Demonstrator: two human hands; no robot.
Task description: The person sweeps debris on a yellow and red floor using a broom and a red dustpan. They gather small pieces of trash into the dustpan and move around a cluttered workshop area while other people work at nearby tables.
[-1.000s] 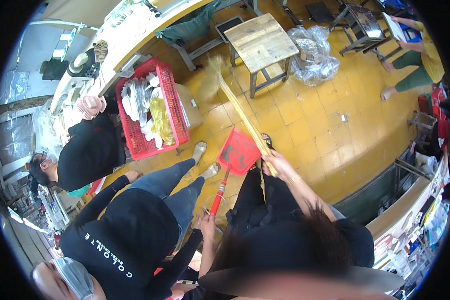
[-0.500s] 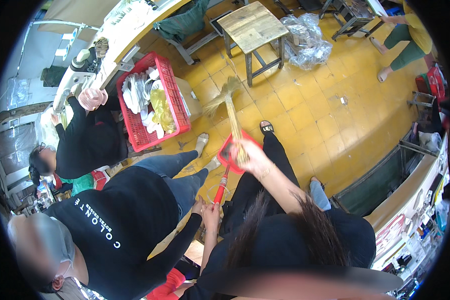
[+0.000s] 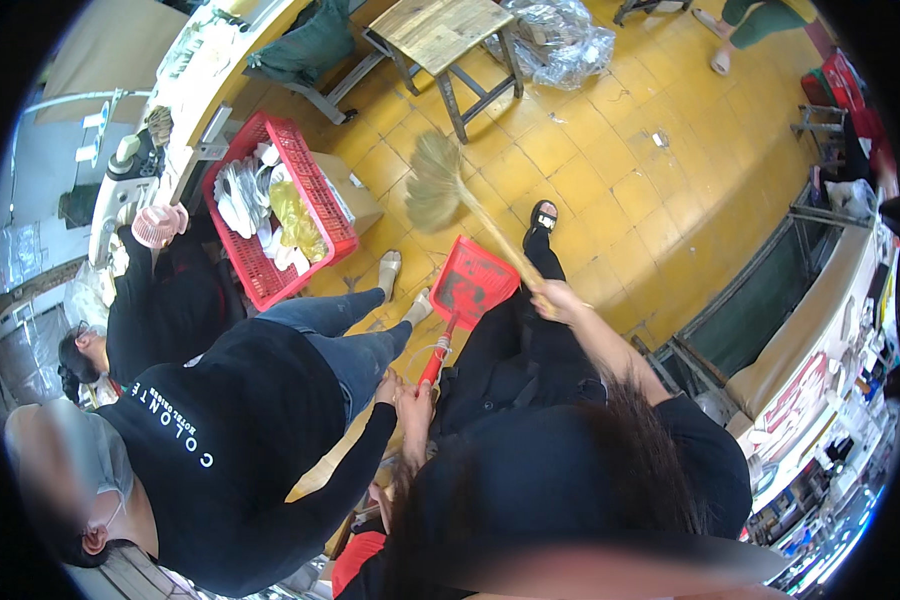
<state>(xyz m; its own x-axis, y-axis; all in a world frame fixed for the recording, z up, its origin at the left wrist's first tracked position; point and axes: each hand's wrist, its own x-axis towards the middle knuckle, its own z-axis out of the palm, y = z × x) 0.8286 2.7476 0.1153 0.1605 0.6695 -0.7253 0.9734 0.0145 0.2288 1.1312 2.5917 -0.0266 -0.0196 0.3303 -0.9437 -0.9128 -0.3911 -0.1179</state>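
Note:
My right hand (image 3: 560,301) is closed round the stick of a straw broom (image 3: 436,190), near its end. The broom slants away to the far left, and its fanned bristles spread over the yellow tiles. Closed on the red handle of a dustpan is my left hand (image 3: 415,404). The red dustpan (image 3: 478,277) faces forward before my legs, with a patch of grey dirt in its tray. A co-worker's hand (image 3: 388,386) sits right against my left hand; whether it touches the handle I cannot tell.
At my left a co-worker (image 3: 260,400) in a black top stands close. Farther left, another person (image 3: 160,300) is by a sewing machine (image 3: 130,170). A red basket (image 3: 282,215) of white pieces, a wooden stool (image 3: 438,35) and plastic bags (image 3: 560,45) stand ahead. A bench (image 3: 760,290) lines the right.
My right hand has moved right, swinging the broom off the dustpan, whose tray now shows fully. My left hand keeps its hold. The whole view has shifted a little.

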